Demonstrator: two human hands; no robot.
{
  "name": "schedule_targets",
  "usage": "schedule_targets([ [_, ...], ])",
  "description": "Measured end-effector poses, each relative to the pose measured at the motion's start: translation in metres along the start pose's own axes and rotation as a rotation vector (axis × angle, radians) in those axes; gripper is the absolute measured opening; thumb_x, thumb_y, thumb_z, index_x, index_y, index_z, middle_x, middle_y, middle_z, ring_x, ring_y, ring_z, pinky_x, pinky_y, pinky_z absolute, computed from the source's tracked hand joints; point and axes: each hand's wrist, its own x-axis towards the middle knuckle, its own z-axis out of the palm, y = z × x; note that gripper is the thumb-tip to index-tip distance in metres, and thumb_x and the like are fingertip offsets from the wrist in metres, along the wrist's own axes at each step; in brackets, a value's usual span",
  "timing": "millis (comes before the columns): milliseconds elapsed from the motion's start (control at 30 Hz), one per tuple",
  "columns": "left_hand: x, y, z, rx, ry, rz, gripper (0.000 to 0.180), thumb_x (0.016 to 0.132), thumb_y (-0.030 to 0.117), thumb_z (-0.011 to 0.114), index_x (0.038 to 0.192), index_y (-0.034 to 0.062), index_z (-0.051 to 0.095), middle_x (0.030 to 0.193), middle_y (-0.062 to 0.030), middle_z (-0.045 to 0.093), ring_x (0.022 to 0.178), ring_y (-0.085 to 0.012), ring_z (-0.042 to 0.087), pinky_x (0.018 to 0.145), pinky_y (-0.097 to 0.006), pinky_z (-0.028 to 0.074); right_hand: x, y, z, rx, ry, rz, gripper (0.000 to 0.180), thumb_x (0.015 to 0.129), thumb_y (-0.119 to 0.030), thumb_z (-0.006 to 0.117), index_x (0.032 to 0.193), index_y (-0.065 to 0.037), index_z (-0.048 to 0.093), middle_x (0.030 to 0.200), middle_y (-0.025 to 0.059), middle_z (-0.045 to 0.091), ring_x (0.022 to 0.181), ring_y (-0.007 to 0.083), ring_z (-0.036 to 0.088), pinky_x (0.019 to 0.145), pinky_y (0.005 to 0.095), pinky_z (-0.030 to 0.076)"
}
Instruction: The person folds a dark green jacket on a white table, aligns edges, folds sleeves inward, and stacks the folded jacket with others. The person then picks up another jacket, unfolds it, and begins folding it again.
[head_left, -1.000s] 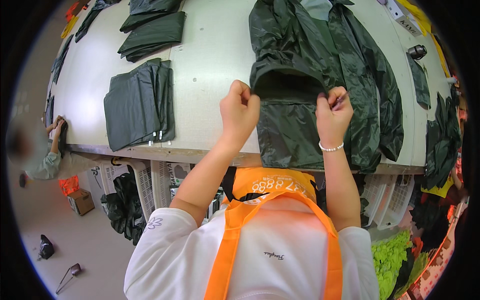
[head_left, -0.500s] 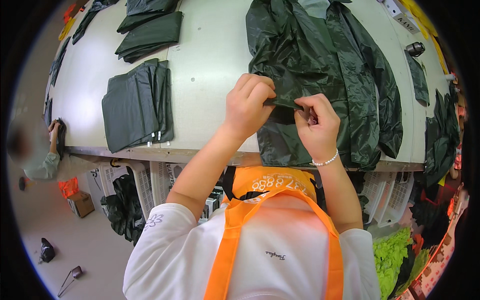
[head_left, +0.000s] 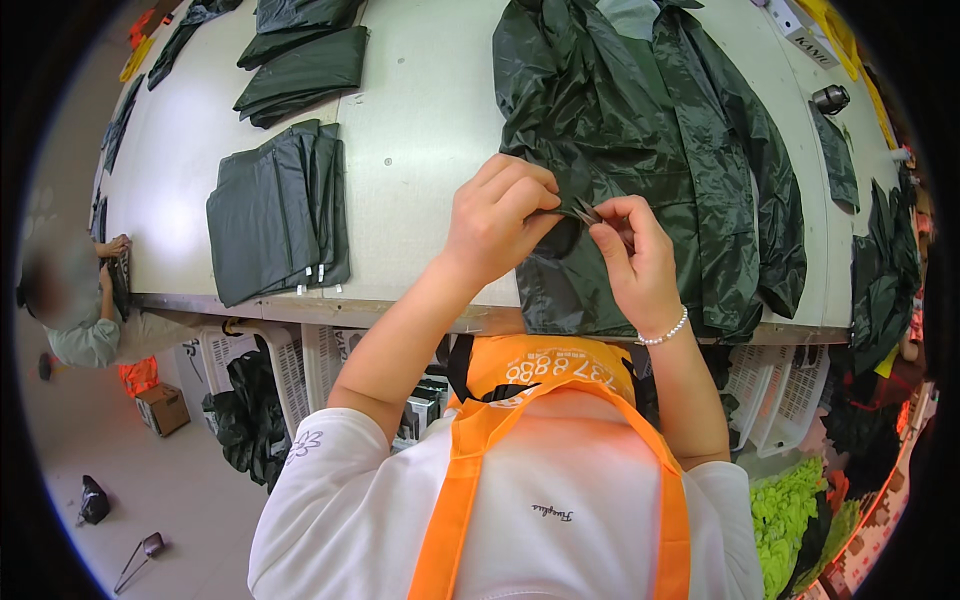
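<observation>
A dark green rain jacket (head_left: 640,130) lies spread over the table's front edge. My left hand (head_left: 500,218) is closed, pinching a bit of the jacket's fabric near its left side. Close beside it, my right hand (head_left: 640,255) is wrapped round small thread snips (head_left: 588,211). Their pointed metal blades face my left fingertips at the pinched fabric. Most of the snips' body is hidden inside my right fingers. A folded stack of dark green garments (head_left: 265,215) rests on the table to the left of my hands.
More folded garments (head_left: 305,75) lie farther back on the pale table (head_left: 420,110). A dark flask (head_left: 830,98) and a white box (head_left: 800,30) are at the far right. White plastic baskets (head_left: 785,400) stand beneath the table. Another person (head_left: 85,310) works at the far left.
The fabric edge stretched between my hands has dropped from my right fingers' side, and the snips' blades now show there. My right hand has turned slightly; the left has barely moved.
</observation>
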Motion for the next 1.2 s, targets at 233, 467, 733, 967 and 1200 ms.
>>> schedule_targets([
  [233,-0.001,0.006,-0.006,0.052,-0.052,-0.009,0.030,0.051,-0.005,0.073,0.070,0.0059,0.054,0.079,-0.0053,0.063,0.072,-0.0235,0.058,0.060,-0.031,0.047,0.005,0.002,0.000,0.013,-0.002,-0.035,0.014,0.084,-0.009,0.066,0.087,-0.001,0.055,0.074,0.0073,0.058,0.062,0.0130,0.057,0.058,0.0238,0.045],
  [467,-0.045,0.006,-0.026,0.520,0.082,-0.375,0.030,0.058,-0.010,0.070,0.083,0.0054,0.064,0.091,-0.0089,0.065,0.084,-0.0258,0.061,0.074,-0.033,0.049,-0.010,0.047,-0.043,0.077,0.056,0.099,0.023,0.082,-0.013,0.070,0.094,-0.002,0.054,0.081,0.0040,0.055,0.071,0.0100,0.054,0.063,0.0218,0.045],
  [733,-0.158,0.072,-0.012,0.070,0.216,-1.462,0.030,0.086,0.010,0.058,0.115,0.0037,0.053,0.093,-0.0059,0.063,0.076,-0.0107,0.056,0.069,-0.026,0.046,-0.024,0.167,-0.272,-0.194,0.443,0.177,0.028,0.085,-0.010,0.062,0.111,-0.003,0.055,0.097,0.0078,0.058,0.086,0.0155,0.055,0.076,0.0277,0.047],
  [967,-0.164,0.168,0.210,-0.643,-0.105,-1.796,0.040,0.091,0.029,0.057,0.118,0.0006,0.051,0.100,-0.0106,0.066,0.084,-0.0159,0.063,0.075,-0.028,0.050,-0.087,0.447,-0.551,-0.478,0.705,0.454,0.028,0.082,-0.013,0.067,0.106,0.000,0.060,0.089,0.0084,0.063,0.079,0.0159,0.059,0.073,0.0283,0.049],
  [1200,-0.124,0.192,0.296,-0.861,0.347,-1.965,0.046,0.088,0.036,0.060,0.117,0.0011,0.052,0.112,-0.0131,0.059,0.101,-0.0237,0.058,0.090,-0.034,0.046,-0.105,0.531,-0.629,-0.779,0.751,0.655,0.036,0.079,-0.021,0.069,0.108,-0.002,0.062,0.098,0.0124,0.065,0.084,0.0241,0.062,0.077,0.0330,0.050],
])
